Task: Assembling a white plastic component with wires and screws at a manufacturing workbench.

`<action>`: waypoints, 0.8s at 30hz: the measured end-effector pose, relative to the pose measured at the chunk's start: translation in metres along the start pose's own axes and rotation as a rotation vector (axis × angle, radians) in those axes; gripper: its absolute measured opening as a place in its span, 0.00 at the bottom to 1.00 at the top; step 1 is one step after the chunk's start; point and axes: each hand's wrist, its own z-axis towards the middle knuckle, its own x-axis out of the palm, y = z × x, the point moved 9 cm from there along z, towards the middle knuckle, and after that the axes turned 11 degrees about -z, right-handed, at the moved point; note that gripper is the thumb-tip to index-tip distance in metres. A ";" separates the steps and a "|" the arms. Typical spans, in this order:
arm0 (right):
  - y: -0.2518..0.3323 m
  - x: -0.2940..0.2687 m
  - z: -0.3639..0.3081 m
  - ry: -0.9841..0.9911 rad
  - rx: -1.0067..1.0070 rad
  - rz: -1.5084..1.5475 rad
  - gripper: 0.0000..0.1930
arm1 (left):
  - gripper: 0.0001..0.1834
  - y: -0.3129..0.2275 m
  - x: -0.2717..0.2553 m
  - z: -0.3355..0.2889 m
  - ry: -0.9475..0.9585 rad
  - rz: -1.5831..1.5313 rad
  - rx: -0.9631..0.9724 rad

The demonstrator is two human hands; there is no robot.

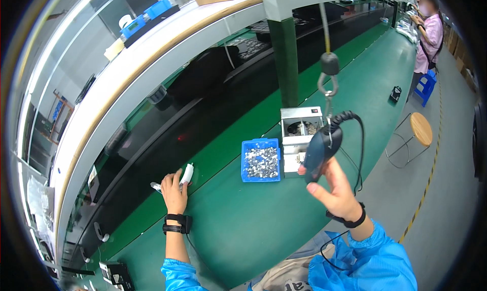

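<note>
At the left of the green worktop, my left hand [174,192] is closed over a white curved plastic part [188,173]. The part's upper end sticks out past the fingers, and a white and grey piece [156,186] shows on the hand's other side. My right hand [335,190] is at a dark electric screwdriver [322,148] that hangs from a hook. Its fingers curl behind the tool, with a fingertip showing at the far side, while the thumb stands away near the lower end. The tool hides most of this grip.
A blue tray [261,180] of small metal parts stands beside a metal screw feeder [301,111]. A dark conveyor belt [167,129] runs along the worktop's far side, under a shelf. Rightward are a round wooden stool [421,129] and a seated person [431,37] in pink.
</note>
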 end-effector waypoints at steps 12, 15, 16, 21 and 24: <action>-0.064 0.064 -0.069 0.020 0.216 -0.043 0.08 | 0.16 -0.116 -0.005 -0.059 0.054 -0.610 -0.137; -0.058 0.092 -0.062 0.218 0.200 -0.111 0.07 | 0.14 -0.114 0.006 -0.082 0.071 -0.739 -0.205; -0.060 0.100 -0.061 0.271 0.212 -0.090 0.07 | 0.13 -0.112 0.009 -0.088 0.057 -0.799 -0.230; -0.090 0.134 -0.069 0.398 0.443 0.202 0.08 | 0.12 -0.110 0.023 -0.107 -0.001 -1.177 -0.438; -0.100 0.145 -0.070 0.416 0.503 0.295 0.08 | 0.13 -0.104 0.024 -0.114 -0.019 -1.307 -0.494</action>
